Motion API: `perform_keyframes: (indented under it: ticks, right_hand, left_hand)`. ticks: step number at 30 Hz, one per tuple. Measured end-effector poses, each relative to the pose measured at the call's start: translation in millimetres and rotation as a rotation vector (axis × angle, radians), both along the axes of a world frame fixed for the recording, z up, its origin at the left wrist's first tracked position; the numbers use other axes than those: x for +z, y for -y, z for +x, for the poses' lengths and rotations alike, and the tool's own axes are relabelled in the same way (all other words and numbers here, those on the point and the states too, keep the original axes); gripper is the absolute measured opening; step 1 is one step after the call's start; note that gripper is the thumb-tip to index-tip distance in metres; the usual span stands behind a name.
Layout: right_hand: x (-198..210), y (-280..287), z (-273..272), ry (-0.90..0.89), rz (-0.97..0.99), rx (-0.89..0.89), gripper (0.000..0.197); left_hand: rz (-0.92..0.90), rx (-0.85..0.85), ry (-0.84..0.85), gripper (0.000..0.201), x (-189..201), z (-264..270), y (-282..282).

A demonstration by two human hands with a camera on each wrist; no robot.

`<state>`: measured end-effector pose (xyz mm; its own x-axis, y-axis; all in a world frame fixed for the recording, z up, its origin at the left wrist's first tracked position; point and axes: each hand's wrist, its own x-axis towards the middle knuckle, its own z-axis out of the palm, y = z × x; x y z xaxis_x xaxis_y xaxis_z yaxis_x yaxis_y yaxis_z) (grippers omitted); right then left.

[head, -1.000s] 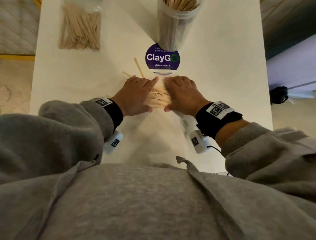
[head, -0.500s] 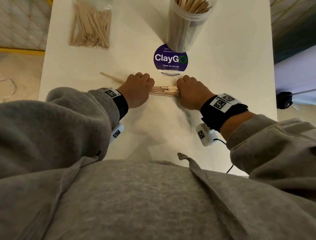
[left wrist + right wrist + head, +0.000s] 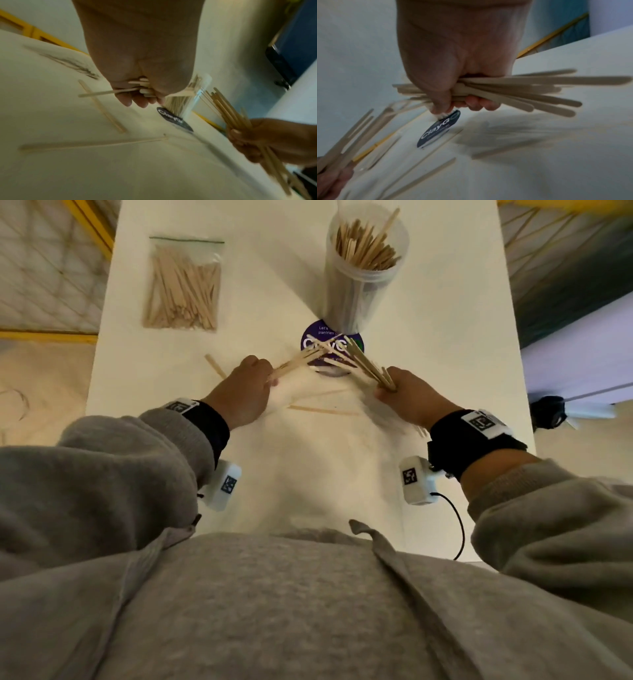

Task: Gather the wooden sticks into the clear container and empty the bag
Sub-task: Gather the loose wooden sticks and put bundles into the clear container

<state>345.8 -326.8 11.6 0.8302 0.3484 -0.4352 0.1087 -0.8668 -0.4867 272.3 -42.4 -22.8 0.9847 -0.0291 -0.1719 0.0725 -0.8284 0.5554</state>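
My left hand [image 3: 245, 390] grips a small bundle of wooden sticks [image 3: 298, 361] that points up to the right; their ends show in the fist [image 3: 142, 86]. My right hand [image 3: 407, 395] grips a thicker bundle [image 3: 368, 364] fanned toward the upper left, seen spread in its fist [image 3: 513, 89]. The two bundles cross above the purple sticker. The clear container [image 3: 363, 268] stands behind, holding several sticks. A zip bag [image 3: 183, 285] with several sticks lies at the back left. Loose sticks lie on the table [image 3: 323, 409], one left of my left hand [image 3: 215, 366].
A round purple ClayGo sticker [image 3: 310, 340] lies on the white table [image 3: 428, 337] in front of the container. The table's left and right edges drop to the floor. A dark object [image 3: 548, 412] sits beyond the right edge.
Both hands were pressing one bundle flat together on the table; now they have moved apart and lifted, each gripping its own share of sticks. A few sticks have been left on the table.
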Motion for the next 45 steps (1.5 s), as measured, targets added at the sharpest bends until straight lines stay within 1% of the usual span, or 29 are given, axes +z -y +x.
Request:
perform_keyframes:
  ticks: [2, 4, 5, 6, 8, 9, 10, 11, 12, 15, 17, 18, 19, 20, 21, 22, 23, 24, 25, 26, 28, 29, 31, 34, 36, 38, 41, 43, 45]
  right_hand:
    - [4.0, -5.9, -8.2, -0.034, 0.139, -0.18, 0.021]
    - [12.1, -20.1, -18.5, -0.119, 0.394, -0.355, 0.025]
    - [15.4, -28.7, -22.7, -0.146, 0.509, -0.409, 0.025]
    - [19.0, -38.0, -25.7, -0.167, 0.6, -0.447, 0.024]
    - [25.6, -58.6, -30.5, -0.181, 0.746, -0.498, 0.023]
    - [28.9, -67.9, -32.2, -0.19, 0.807, -0.528, 0.021]
    - [30.7, -74.8, -33.0, -0.202, 0.87, -0.559, 0.017]
    - [31.7, -79.4, -33.1, -0.206, 0.921, -0.592, 0.015]
    - [30.8, -81.4, -32.5, -0.201, 0.936, -0.624, 0.014]
    - [24.3, -77.3, -26.7, -0.149, 0.792, -0.666, 0.02]
    - [21.0, -69.9, -19.7, -0.106, 0.673, -0.657, 0.023]
    - [21.3, -63.9, -15.0, -0.096, 0.637, -0.633, 0.024]
    - [22.5, -56.2, -11.5, -0.104, 0.613, -0.59, 0.024]
    - [25.0, -47.1, -7.8, -0.118, 0.6, -0.537, 0.021]
    - [25.9, -36.7, -4.3, -0.135, 0.572, -0.48, 0.017]
    - [27.6, -26.1, -2.4, -0.138, 0.506, -0.417, 0.013]
    - [28.1, -15.9, -0.9, -0.117, 0.399, -0.341, 0.009]
    - [26.1, -6.6, -0.8, -0.075, 0.26, -0.248, 0.007]
    - [22.9, 1.3, -1.8, -0.03, 0.109, -0.142, 0.003]
    - [17.7, 8.2, -4.9, 0.007, -0.035, -0.042, 0.005]
    - [3.8, 17.8, -15.3, 0.04, -0.249, 0.114, 0.025]
    - [-3.1, 21.6, -21.3, 0.052, -0.314, 0.162, 0.031]
    - [-12.0, 24.4, -33.1, 0.085, -0.37, 0.185, 0.032]
    - [-21.1, 22.7, -44.4, 0.152, -0.393, 0.221, 0.019]
    - [-24.8, 20.3, -46.9, 0.187, -0.396, 0.269, 0.019]
    - [-27.3, 17.3, -46.6, 0.192, -0.39, 0.299, 0.021]
    - [-28.8, 8.4, -44.9, 0.194, -0.355, 0.325, 0.023]
    - [-27.5, 1.2, -42.7, 0.19, -0.328, 0.352, 0.023]
    - [-24.1, -5.5, -36.7, 0.172, -0.282, 0.358, 0.023]
  left_hand:
    - [-0.198, 0.15, -0.029, 0.015, 5.6, 1.7, 10.0]
    - [-0.403, 0.247, -0.054, 0.011, 12.8, 4.0, 26.6]
    - [-0.456, 0.255, -0.046, 0.011, 14.6, 5.5, 36.6]
    - [-0.484, 0.222, -0.026, 0.01, 20.2, 7.0, 47.4]
    - [-0.48, 0.084, -0.003, 0.011, 30.5, 9.6, 71.4]
    - [-0.485, 0.013, -0.017, 0.018, 37.0, 10.1, 82.6]
    - [-0.532, -0.044, -0.04, 0.026, 37.9, 12.6, 90.7]
    - [-0.593, -0.088, -0.062, 0.03, 39.8, 14.3, 96.6]
    - [-0.603, -0.116, -0.071, 0.031, 40.5, 15.9, 99.8]
    - [-0.483, -0.206, -0.052, 0.038, 39.3, 17.6, 96.0]
    - [-0.383, -0.22, -0.073, 0.036, 40.0, 14.0, 81.7]
    - [-0.32, -0.205, -0.008, 0.035, 36.1, 14.6, 70.2]
    - [-0.229, -0.199, 0.078, 0.035, 32.3, 14.5, 53.8]
    - [-0.119, -0.185, 0.111, 0.036, 27.5, 16.3, 32.7]
    - [0.01, -0.157, 0.073, 0.04, 24.6, 16.6, 9.0]
    - [0.132, -0.13, -0.025, 0.046, 24.0, 15.3, -12.9]
    - [0.244, -0.134, -0.111, 0.051, 23.3, 11.5, -33.7]
    - [0.334, -0.147, -0.153, 0.052, 22.0, 6.0, -49.2]
    - [0.404, -0.161, -0.148, 0.048, 19.6, -0.3, -60.8]
    - [0.444, -0.166, -0.125, 0.041, 15.3, -6.1, -66.9]
    - [0.49, -0.154, -0.073, 0.022, 11.9, -18.7, -68.5]
    - [0.503, -0.134, -0.045, 0.014, 11.4, -23.5, -66.9]
    - [0.536, -0.115, -0.009, 0.006, 11.3, -30.5, -63.3]
    - [0.613, -0.134, -0.017, 0.01, 3.7, -33.3, -59.1]
    - [0.643, -0.133, -0.039, 0.014, 2.6, -32.0, -55.5]
    - [0.633, -0.123, -0.044, 0.016, 2.0, -30.8, -52.2]
    - [0.568, -0.106, -0.039, 0.02, 0.2, -32.7, -46.9]
    - [0.444, -0.024, -0.037, 0.024, -1.1, -34.2, -44.9]
    - [0.27, 0.086, -0.03, 0.026, 1.2, -37.4, -42.1]
